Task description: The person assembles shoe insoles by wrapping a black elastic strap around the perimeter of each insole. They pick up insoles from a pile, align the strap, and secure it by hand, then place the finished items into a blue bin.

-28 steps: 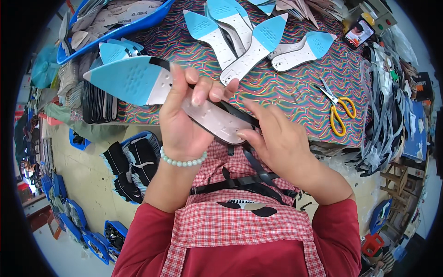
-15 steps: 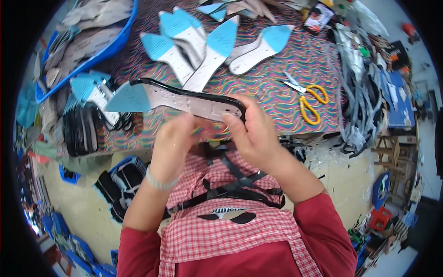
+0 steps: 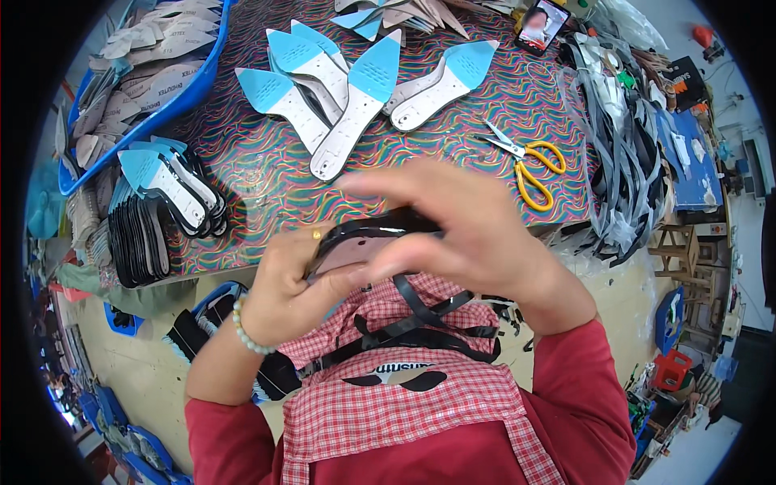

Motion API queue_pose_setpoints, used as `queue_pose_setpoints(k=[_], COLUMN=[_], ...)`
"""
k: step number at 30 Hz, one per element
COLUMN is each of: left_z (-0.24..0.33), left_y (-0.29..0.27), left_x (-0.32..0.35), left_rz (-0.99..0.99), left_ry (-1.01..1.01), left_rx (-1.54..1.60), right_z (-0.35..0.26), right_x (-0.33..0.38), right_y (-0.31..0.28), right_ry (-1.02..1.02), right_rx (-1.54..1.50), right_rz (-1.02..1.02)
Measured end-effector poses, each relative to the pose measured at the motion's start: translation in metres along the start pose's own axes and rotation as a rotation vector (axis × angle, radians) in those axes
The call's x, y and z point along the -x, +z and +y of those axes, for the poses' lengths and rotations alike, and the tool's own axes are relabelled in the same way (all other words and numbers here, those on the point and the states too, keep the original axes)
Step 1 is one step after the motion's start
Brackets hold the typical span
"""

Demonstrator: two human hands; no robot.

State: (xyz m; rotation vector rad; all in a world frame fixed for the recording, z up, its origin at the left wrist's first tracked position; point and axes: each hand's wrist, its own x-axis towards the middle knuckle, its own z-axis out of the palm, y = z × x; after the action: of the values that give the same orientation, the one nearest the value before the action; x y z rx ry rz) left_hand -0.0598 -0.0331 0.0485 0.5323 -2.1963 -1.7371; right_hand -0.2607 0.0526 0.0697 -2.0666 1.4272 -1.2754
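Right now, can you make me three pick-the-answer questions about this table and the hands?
1. Where are the scissors?
A. on the patterned table, to the right
B. in the blue tray
C. on the floor

2. What colour are the scissors' handles?
A. red
B. yellow
C. green

3. What are the left hand and right hand doing?
A. resting flat on the table
B. holding one insole with a black strap together
C. holding the scissors

Answers: 1 A, they lie beside the loose insoles. 2 B, both loops are yellow. 3 B, both hands' fingers close around it.
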Motion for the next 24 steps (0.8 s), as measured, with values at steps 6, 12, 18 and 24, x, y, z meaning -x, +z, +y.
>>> queue_pose_setpoints(k=[6, 12, 18, 24], left_z=[-0.009, -0.011, -0.018, -0.025], left_y=[0.025, 0.039, 0.037, 0.032], left_x=[0.013, -0.001, -0.012, -0.012], left_rz=[0.317, 0.572, 0.533, 0.552], left_ry=[-0.057, 0.010, 0.100, 0.085], left_rx=[0.416, 0.494, 0.423, 0.529], right_z=[0.004, 0.012, 0.012, 0.023], right_x=[0.030, 0.041, 0.021, 0.038], right_y=[0.028, 0.074, 0.070, 0.072], right_ry=[0.251, 0.205, 0.181, 0.092], right_rx=[-0.257, -0.312, -0.270, -0.052], right_rz=[0.356, 0.498, 0.366, 0.288])
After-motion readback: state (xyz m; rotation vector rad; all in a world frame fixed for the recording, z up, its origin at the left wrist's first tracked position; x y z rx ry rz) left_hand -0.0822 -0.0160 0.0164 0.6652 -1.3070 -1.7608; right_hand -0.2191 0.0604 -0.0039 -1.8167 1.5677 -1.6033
